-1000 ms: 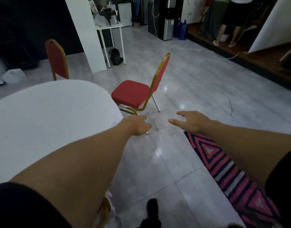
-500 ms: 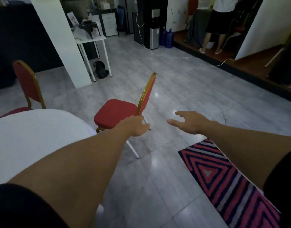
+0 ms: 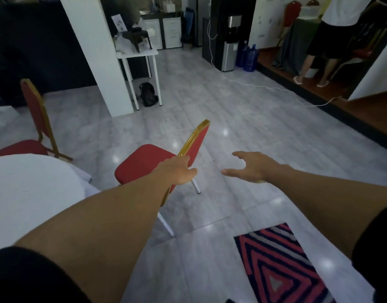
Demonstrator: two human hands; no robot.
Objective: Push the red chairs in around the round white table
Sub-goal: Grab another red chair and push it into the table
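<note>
1. Grey tiled floor fills most of the view, glossy with light spots.
2. White round table sits at your lower left, only part of it in frame, cloth edge hanging near the closer chair.
3. White pillar stands upper left of centre, with a small white side table just beside it and a black bag on the floor under that.
4. Striped red, navy and grey rug lies lower right, below your right forearm.
5. Near red chair with gold frame stands just off the table's right edge, seat facing the table, backrest toward you and angled up right; it is not tucked under.
6. Far red chair stands at the left behind the table, seat edge partly hidden by the tabletop.
7. Water dispenser with blue bottles beside it, far back; another person's legs at upper right.
8. Your left hand is on the near chair's gold backrest edge; fingers are hidden behind the hand, so can't tell if they wrap it.
9. Your right hand hangs in the air right of the backrest, apart from it, fingers spread wide, holding nothing.
</note>
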